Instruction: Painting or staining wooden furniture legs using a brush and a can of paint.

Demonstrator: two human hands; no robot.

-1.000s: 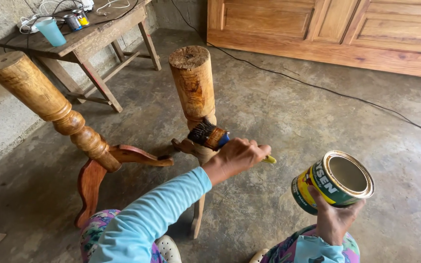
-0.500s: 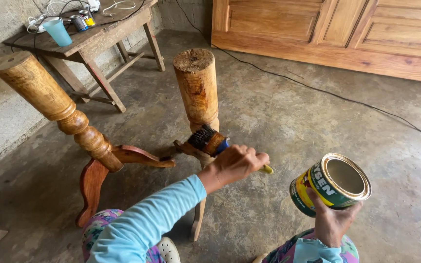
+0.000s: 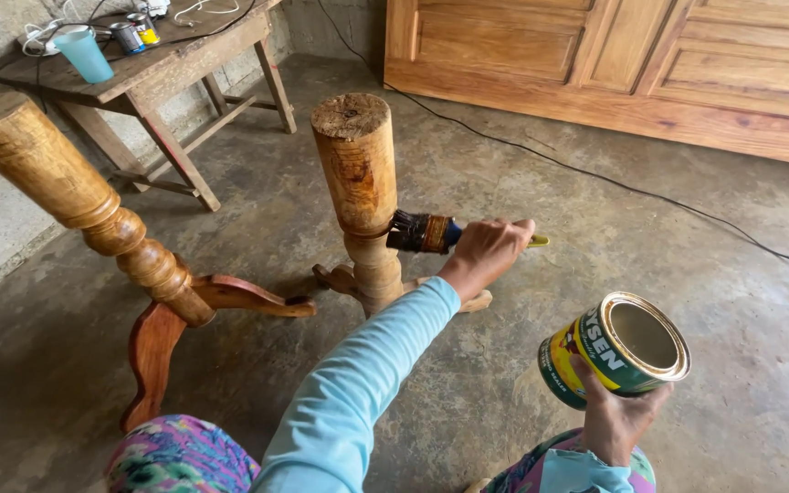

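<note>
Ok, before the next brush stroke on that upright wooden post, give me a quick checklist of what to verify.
1. Brush gripped firmly by left hand: ok.
2. Bristles touching the turned post: ok, at its narrow neck.
3. Open can held upright in right hand: not ok, tilted.
4. Liquid level in can: cannot tell.
5. Post standing steady on its feet: ok.
6. Black cable away from the work: ok, lying apart on the floor.
</note>
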